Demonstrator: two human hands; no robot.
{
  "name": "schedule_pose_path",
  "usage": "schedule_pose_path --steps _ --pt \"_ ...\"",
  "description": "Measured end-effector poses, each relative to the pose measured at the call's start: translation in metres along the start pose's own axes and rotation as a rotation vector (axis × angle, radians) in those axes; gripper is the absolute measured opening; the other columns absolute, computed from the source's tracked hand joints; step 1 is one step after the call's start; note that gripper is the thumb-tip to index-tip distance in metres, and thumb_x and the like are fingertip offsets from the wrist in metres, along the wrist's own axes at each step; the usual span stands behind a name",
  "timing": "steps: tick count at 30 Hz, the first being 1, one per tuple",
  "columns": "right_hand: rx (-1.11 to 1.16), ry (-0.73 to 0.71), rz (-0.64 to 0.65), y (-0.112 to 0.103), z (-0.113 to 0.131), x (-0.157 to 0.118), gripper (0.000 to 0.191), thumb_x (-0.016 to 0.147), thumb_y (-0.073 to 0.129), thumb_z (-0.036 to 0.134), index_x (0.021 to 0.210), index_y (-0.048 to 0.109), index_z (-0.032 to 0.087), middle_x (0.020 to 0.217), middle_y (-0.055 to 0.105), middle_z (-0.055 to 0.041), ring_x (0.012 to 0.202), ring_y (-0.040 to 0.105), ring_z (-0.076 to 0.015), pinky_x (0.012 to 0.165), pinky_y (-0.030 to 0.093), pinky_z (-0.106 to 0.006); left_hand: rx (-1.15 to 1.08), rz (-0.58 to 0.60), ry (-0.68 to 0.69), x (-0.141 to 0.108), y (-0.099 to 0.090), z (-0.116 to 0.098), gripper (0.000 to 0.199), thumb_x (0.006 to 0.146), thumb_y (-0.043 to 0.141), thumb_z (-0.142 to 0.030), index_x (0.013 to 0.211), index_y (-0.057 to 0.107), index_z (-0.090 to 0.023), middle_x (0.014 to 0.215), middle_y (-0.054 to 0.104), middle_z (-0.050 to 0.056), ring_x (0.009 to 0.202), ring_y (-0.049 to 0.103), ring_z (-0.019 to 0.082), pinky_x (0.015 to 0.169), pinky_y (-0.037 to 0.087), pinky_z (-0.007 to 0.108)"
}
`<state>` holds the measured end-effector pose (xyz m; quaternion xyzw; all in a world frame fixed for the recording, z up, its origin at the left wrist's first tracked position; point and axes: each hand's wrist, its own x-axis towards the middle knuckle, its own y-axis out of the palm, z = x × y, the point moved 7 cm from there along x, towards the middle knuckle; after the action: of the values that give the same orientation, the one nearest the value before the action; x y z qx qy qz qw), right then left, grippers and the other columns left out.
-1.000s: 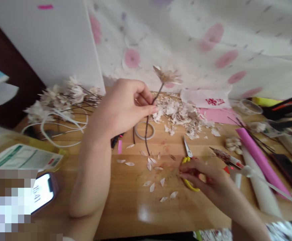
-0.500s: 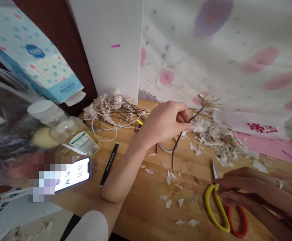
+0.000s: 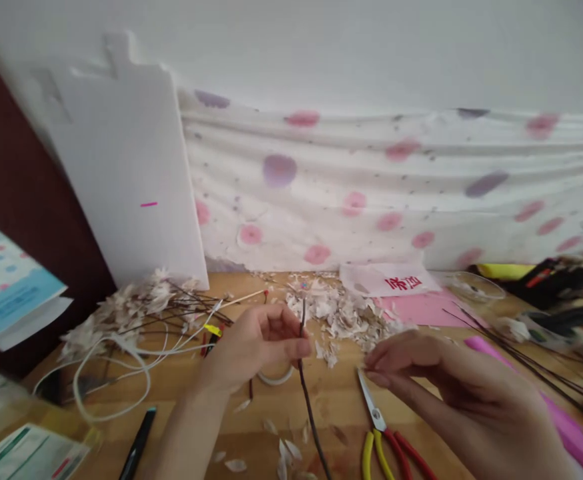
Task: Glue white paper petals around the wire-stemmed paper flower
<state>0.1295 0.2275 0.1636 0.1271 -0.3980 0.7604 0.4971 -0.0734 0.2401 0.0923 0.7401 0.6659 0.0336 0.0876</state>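
The left hand (image 3: 254, 350) grips a dark stem (image 3: 309, 410) upright. The right hand (image 3: 451, 383) is loosely open, holding nothing, just above the scissors (image 3: 377, 427).

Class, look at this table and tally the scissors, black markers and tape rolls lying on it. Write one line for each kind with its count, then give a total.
Scissors: 1
Black marker: 1
Tape roll: 1
Total: 3
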Motion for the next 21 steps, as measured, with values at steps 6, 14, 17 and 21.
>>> schedule_pose_path --steps 6,14,17,21 --pt "0.076 -0.074 -0.195 -0.012 0.002 0.005 0.017 0.087 0.074 0.010 0.081 0.072 0.025 0.076 0.074 0.0055 0.070 0.070 -0.0085 0.066 0.056 -0.013 -0.190 0.134 -0.121 -0.004 0.040 0.019 0.045 0.050 0.102 -0.039 0.069 0.069 -0.015 0.067 0.069 0.000 0.057 0.059 0.009 0.058 0.047 0.023" --pt "-0.028 -0.013 -0.318 -0.020 -0.009 -0.003 0.016 0.083 0.080 0.011 0.085 0.078 0.027 0.078 0.080 0.0057 0.067 0.072 -0.0102 0.063 0.055 -0.016 -0.197 0.160 -0.139 -0.009 0.056 0.025 0.039 0.054 0.101 -0.036 0.067 0.070 -0.016 0.063 0.066 -0.003 0.058 0.058 0.008 0.062 0.047 0.023" --pt "-0.017 0.003 -0.308 -0.019 -0.009 -0.003 0.019 0.084 0.078 0.010 0.086 0.078 0.028 0.077 0.080 0.0080 0.065 0.073 -0.0079 0.064 0.055 -0.012 -0.211 0.172 -0.160 -0.012 0.060 0.028 0.036 0.057 0.100 -0.035 0.069 0.071 -0.017 0.069 0.069 -0.002 0.063 0.062 0.009 0.067 0.050 0.023" --pt "-0.004 0.018 -0.315 -0.019 -0.010 -0.001 0.018 0.085 0.076 0.010 0.086 0.079 0.028 0.076 0.080 0.0075 0.064 0.073 -0.0083 0.062 0.056 -0.013 -0.265 0.206 -0.181 -0.014 0.064 0.031 0.032 0.061 0.098 -0.031 0.071 0.071 -0.018 0.070 0.069 -0.002 0.064 0.063 0.010 0.067 0.052 0.024"
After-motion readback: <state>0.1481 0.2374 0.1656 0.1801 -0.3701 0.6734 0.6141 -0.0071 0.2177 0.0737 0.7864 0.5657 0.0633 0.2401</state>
